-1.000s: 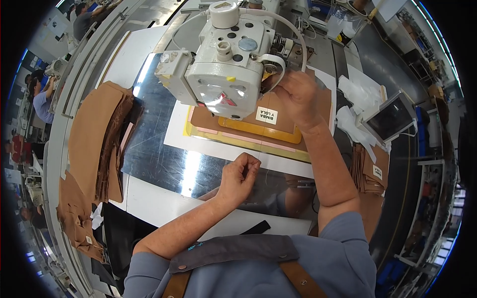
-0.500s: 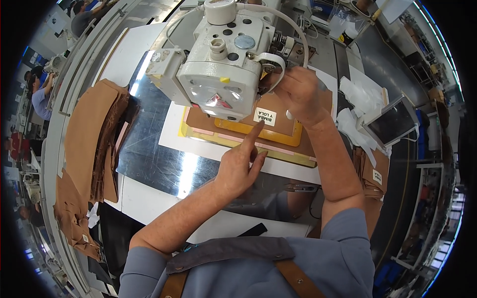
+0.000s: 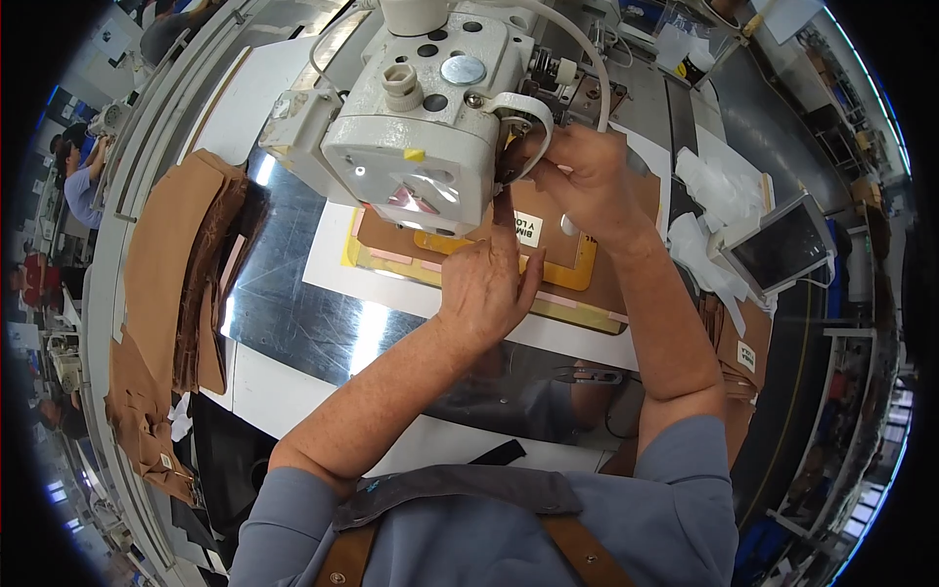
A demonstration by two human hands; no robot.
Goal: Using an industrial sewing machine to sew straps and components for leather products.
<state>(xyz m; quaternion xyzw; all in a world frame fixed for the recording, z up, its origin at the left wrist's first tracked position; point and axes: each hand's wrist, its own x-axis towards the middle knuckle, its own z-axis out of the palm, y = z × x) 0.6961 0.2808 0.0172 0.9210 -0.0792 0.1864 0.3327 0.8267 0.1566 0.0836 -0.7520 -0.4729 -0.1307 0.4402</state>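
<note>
A white industrial sewing machine head [image 3: 411, 147] stands over a flat brown leather-like piece [image 3: 636, 264]. On that piece lie a yellow template [image 3: 582, 272] and a white printed label [image 3: 528, 231]. My left hand [image 3: 484, 289] is below the machine's front, its index finger stretched up beside the label toward the needle area and its thumb apart. The fingertip is partly lost in shadow. At the machine's right side, my right hand [image 3: 592, 186] has its fingers bent and pinched together behind a white looped guard [image 3: 533, 108]. Whatever those fingers hold is hidden.
Stacked brown pieces [image 3: 171, 254] lie left of a shiny metal plate [image 3: 284, 303]. Thread snips [image 3: 592, 376] rest in front of the work. To the right are a small screen [image 3: 778, 245], crumpled white plastic [image 3: 719, 191] and more brown pieces [image 3: 734, 338].
My left hand has moved up and slightly right, its index finger reaching past the label toward the needle area. My right hand stays beside the machine. The whole view has shifted slightly.
</note>
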